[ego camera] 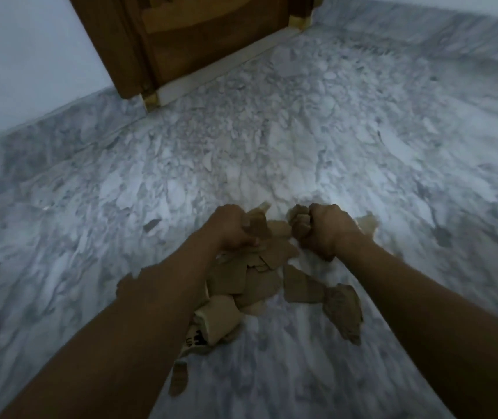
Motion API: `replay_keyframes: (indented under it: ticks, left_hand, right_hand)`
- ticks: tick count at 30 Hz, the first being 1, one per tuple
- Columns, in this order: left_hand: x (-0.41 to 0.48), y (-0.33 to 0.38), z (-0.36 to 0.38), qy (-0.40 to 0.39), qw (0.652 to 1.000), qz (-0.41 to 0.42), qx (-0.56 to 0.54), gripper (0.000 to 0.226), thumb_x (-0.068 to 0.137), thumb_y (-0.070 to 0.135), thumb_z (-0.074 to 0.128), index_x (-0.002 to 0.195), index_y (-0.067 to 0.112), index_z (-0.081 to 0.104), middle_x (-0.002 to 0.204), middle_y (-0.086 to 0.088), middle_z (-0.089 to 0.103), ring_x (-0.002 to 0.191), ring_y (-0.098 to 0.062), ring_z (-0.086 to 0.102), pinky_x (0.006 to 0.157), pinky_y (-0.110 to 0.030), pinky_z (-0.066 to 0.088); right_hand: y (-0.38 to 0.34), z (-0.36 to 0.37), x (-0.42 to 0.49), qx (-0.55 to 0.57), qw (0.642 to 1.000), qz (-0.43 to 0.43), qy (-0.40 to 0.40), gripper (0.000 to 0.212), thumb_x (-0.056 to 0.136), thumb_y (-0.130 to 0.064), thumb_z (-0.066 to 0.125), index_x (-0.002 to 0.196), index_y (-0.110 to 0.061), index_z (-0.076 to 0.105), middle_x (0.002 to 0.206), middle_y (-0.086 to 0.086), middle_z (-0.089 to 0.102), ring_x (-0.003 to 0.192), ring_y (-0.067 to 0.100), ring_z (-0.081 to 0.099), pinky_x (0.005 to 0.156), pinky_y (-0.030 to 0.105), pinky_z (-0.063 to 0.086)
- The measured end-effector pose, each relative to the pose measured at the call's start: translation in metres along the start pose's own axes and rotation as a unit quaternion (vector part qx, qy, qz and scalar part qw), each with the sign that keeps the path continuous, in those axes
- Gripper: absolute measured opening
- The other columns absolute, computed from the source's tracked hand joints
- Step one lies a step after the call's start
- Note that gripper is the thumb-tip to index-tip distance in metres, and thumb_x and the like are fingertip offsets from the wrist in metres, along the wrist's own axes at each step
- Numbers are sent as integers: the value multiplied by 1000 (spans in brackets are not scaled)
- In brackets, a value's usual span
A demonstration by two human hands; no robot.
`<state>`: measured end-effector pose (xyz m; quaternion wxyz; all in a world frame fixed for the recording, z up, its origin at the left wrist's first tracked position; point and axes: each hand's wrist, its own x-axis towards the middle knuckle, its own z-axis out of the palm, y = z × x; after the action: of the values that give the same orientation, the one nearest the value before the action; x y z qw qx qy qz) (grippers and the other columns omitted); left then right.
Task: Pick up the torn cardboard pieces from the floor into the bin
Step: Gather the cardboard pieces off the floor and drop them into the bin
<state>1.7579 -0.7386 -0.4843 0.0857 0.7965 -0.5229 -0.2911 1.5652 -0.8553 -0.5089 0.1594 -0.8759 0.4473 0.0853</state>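
Left hand: fingers curled round a brown scrap, gripping it. Right hand: fist closed on a crumpled scrap, which pokes out past the knuckles. The hands are near each other, not touching, both low over the far end of the pile.

We see the pile on the floor, between the forearms: torn brown cardboard, pieces overlapping. The left forearm covers part of it. A printed piece with black marks lies against that forearm; we can't read the print. A small strip lies apart at the near end. A big shard sits at the right edge of the pile, touching its neighbour. A pale piece shows just behind the right wrist.

Floor is grey-white marble. A wooden door stands at the far side, with a white wall to its left. The frame is motion-blurred.
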Motion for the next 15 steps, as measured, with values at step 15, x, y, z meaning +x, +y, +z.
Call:
replay_keyframes:
  ticks: [15]
  left_hand:
    - [20,-10,26,21,993,-6,119,38,79,43,70,99,28,42,103,-2,56,98,-26,54,89,-50,45]
  right_hand:
    - [69,-86,11,99,991,26,-83,44,62,-57,81,89,-26,65,87,-5,63,80,15,61,70,30,46]
